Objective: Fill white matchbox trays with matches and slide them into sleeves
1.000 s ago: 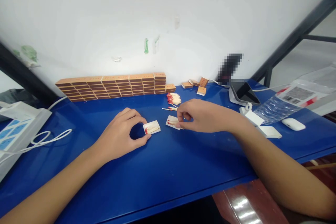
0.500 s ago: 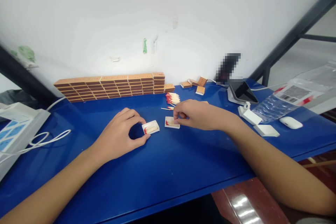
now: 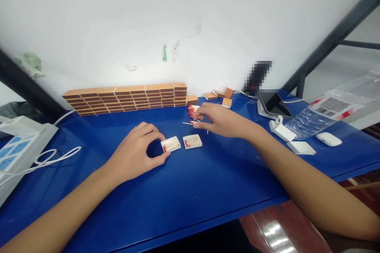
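Head view: left hand (image 3: 138, 148) on the left tray (image 3: 171, 144), right hand (image 3: 212, 119) by the pile (image 3: 192, 110)

Well out to the left of my left hand, a white unit (image 3: 20, 146) with blue panels sits on the blue table (image 3: 166, 193). Beyond my left knuckles, along the wall (image 3: 148, 16), runs the stack (image 3: 127, 99) of matchboxes, orange on top with dark sides. My left hand is curved, finger and thumb holding the left tray at the corners of its left end. Matches lie inside, red heads toward that grip. Just right of it, apart from my fingers, the right tray (image 3: 192, 141) holds matches too, heads also leftward; neither hand touches it. Past the right tray, a loose match (image 3: 187, 123) pokes out left of my right fingertips. Just behind them lies the pile, red heads to the left, partly hidden by my hand. My right thumb and fingertips are close together; I cannot tell whether they pinch a match. Behind that hand are a few loose boxes (image 3: 227, 102). Farther right of it come a phone (image 3: 273, 103), a white box (image 3: 301, 147), a clear bag (image 3: 311, 120) and a white case (image 3: 329, 139).
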### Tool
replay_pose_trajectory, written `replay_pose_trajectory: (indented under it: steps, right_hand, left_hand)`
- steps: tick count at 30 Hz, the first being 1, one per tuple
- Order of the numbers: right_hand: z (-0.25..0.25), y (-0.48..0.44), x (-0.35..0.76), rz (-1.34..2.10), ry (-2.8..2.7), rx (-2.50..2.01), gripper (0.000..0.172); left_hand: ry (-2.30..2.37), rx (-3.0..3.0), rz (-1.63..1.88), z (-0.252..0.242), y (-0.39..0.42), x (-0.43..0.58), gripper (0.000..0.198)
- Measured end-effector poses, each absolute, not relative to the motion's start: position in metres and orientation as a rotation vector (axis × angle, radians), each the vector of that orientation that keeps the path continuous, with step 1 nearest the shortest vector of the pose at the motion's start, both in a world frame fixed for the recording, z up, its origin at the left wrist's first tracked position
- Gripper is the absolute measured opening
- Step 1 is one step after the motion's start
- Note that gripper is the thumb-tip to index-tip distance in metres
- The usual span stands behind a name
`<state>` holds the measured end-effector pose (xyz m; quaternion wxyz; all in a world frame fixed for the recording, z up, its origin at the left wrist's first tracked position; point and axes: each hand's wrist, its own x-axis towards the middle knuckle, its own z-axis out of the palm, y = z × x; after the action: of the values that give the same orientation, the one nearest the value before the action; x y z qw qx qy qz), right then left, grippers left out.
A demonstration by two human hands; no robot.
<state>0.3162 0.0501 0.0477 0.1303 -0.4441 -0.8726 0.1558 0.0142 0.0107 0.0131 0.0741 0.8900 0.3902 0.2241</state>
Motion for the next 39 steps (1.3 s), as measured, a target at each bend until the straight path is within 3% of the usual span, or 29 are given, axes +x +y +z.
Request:
replay_pose_trajectory:
  steps: [7,19,30,34,39]
  right_hand:
    - [0.026,0.075,0.325,0.348,-2.549,-1.460,0.014]
    - [0.034,0.056,0.311,0.276,-2.599,-1.770,0.020]
    - [0.029,0.063,0.329,0.406,-2.630,-1.563,0.029]
    - [0.030,0.059,0.324,0.370,-2.687,-1.545,0.020]
    - [0.035,0.054,0.312,0.264,-2.731,-1.645,0.023]
  left_hand:
    - [1.181,2.680,0.666,0.013,0.011,0.014,0.028]
    - [1.192,2.663,0.665,0.014,0.011,0.014,0.027]
    - [1.186,2.663,0.653,0.015,0.011,0.014,0.027]
    - [1.180,2.667,0.657,0.014,0.011,0.015,0.027]
    - [1.187,2.662,0.659,0.013,0.011,0.014,0.028]
